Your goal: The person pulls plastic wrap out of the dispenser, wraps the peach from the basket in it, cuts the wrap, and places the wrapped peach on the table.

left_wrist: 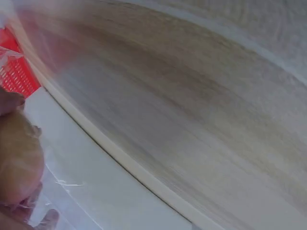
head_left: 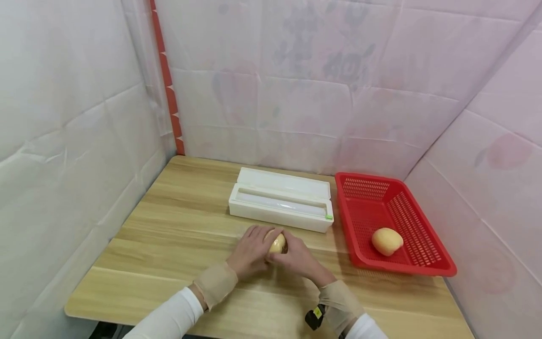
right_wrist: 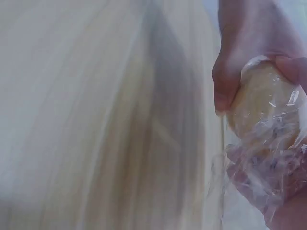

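Note:
Between both hands, just in front of the white box, is a pale yellow fruit (head_left: 278,244) wrapped in clear cling film. My left hand (head_left: 252,249) grips it from the left, fingers over its top. From the other side my right hand (head_left: 298,258) holds it with thumb and fingers curled around. Bunched, crinkled cling film (right_wrist: 273,158) covers one end of the fruit in the right wrist view. At the left edge of the left wrist view, the wrapped fruit (left_wrist: 19,158) shows with fingertips at both ends.
Behind the hands stands an open white box (head_left: 275,219) holding a roll of cling film (head_left: 279,205), with a green piece at its right end. A red plastic basket (head_left: 349,226) at the right contains another yellow fruit (head_left: 387,241). Pale sheets surround the wooden table (head_left: 169,226).

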`<state>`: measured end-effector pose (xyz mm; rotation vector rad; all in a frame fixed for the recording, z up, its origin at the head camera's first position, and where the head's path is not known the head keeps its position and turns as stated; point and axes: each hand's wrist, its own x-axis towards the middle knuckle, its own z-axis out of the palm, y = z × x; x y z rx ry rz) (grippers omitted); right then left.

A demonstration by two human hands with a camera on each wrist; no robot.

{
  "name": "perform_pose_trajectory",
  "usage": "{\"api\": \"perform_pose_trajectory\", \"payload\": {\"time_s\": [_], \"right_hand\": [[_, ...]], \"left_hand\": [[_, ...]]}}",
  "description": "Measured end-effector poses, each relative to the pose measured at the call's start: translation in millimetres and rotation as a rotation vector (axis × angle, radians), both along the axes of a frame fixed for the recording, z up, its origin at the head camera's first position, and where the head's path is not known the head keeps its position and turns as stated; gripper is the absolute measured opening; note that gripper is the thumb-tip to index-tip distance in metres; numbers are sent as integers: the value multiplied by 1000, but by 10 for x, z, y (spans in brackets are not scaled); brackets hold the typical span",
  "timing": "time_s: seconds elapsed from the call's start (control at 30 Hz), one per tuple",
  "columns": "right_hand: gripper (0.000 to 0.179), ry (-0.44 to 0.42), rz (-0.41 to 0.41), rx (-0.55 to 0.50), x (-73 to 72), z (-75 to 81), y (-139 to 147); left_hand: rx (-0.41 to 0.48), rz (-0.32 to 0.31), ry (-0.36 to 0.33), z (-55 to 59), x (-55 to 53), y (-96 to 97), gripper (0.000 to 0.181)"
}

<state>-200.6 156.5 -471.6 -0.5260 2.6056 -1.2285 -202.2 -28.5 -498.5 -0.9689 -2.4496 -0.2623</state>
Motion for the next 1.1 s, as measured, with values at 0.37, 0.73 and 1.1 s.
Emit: {"api": "perform_pose_trajectory", "payload": {"time_s": [0.37,0.73,1.1], "right_hand": [[83,-15,-85,-104,89,137,89],[22,90,-298,-320,216,200,39],[39,34,-511,-439,103,198,-139]], "left_hand": [[196,-13,-71,94,-36,-43,82],[243,70,-93,221,-64,-32,77],[421,-47,-255,244,93,146,80]]}}
